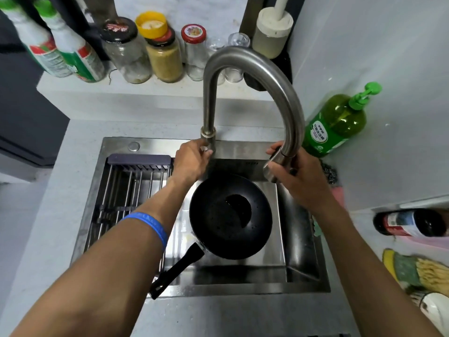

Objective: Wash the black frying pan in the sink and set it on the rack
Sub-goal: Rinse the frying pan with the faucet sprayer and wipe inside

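Observation:
The black frying pan (230, 216) lies in the steel sink (301, 242), a little water pooled in its middle and its handle (176, 272) pointing to the front left over the sink's edge. The metal rack (132, 188) spans the sink's left side. The tall curved faucet (252, 69) arches over the pan. My left hand (190, 160) is closed on the faucet's handle at its base. My right hand (295, 171) grips the spray head at the spout's end, above the pan's far right rim. No running water is visible.
A green dish soap pump bottle (336, 125) stands right of the sink, with a steel scourer (329, 172) below it. Jars and bottles (165, 57) line the ledge behind the faucet. A dark bottle (410, 222) and sponges (413, 269) lie at the right.

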Available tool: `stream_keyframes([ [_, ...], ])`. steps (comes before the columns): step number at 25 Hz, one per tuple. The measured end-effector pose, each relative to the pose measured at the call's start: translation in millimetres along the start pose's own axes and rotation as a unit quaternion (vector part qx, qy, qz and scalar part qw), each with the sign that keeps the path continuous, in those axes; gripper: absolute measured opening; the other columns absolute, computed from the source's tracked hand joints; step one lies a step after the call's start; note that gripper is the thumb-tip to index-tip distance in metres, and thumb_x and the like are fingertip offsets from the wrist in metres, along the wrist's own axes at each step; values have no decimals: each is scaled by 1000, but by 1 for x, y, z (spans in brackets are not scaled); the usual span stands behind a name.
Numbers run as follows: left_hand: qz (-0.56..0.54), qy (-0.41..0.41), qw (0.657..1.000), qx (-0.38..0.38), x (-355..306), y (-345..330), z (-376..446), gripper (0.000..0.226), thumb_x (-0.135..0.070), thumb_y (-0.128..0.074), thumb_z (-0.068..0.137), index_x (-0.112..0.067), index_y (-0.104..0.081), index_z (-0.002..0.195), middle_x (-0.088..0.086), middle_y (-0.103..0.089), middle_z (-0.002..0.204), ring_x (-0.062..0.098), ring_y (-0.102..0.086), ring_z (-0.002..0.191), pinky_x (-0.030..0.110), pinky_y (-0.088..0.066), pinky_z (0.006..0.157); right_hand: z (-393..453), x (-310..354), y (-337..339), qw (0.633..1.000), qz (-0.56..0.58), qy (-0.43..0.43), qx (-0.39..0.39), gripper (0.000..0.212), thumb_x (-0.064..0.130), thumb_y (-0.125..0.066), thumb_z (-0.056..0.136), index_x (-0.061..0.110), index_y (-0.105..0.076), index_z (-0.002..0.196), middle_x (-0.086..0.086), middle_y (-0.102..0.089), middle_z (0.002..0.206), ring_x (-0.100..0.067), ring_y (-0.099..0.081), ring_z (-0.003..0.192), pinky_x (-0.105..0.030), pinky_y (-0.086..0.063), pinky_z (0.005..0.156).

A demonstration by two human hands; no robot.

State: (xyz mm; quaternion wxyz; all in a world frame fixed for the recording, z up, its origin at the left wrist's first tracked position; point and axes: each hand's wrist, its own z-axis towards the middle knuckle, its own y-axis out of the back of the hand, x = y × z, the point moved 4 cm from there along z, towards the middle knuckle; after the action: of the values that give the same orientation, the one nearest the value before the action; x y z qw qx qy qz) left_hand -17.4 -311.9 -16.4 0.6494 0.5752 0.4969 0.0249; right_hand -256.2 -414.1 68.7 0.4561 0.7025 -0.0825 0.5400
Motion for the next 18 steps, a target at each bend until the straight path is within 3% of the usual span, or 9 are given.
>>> stream_keyframes([
  [3,36,-39,999,-7,0,-1,2,17,-34,-60,91,-22,-71,89,6,-71,79,31,-64,79,28,-38,64,0,-3,0,1000,9,-4,1,36,40,-65,80,26,-63,114,13,-71,108,-10,-68,102,-49,-54,93],
  [8,66,-8,998,-11,30,9,-8,21,-23,-56,91,-14,-75,90,12,-72,79,31,-66,74,33,-53,71,-3,2,-1,1000,13,-4,12,35,39,-64,80,26,-62,112,13,-70,107,-9,-67,100,-47,-55,91],
  [12,61,25,998,8,40,13,-3,19,-21,-59,89,-16,-77,93,10,-74,87,29,-68,83,35,-55,77,-2,1,1,1000,9,-6,14,34,40,-64,80,27,-63,111,10,-71,104,-11,-68,98,-49,-55,90],
  [14,43,39,998,23,40,12,-5,21,-28,-58,93,-22,-74,106,6,-75,96,29,-68,94,36,-54,81,0,2,4,1000,-11,-9,6,34,42,-64,79,28,-65,109,9,-71,100,-11,-68,96,-49,-55,89],
  [16,8,64,998,29,44,9,-29,38,-28,-56,96,-20,-56,133,8,-71,113,32,-63,109,40,-50,91,2,4,6,999,-38,-12,-10,30,42,-65,76,26,-68,101,8,-69,92,-13,-67,89,-49,-56,84],
  [18,-17,106,993,41,58,-1,-76,52,-27,-56,96,-17,-40,144,9,-66,123,33,-59,115,42,-46,95,6,7,8,996,-83,-19,-30,20,41,-67,70,30,-64,87,1,-64,91,-19,-64,87,-49,-55,80],
])
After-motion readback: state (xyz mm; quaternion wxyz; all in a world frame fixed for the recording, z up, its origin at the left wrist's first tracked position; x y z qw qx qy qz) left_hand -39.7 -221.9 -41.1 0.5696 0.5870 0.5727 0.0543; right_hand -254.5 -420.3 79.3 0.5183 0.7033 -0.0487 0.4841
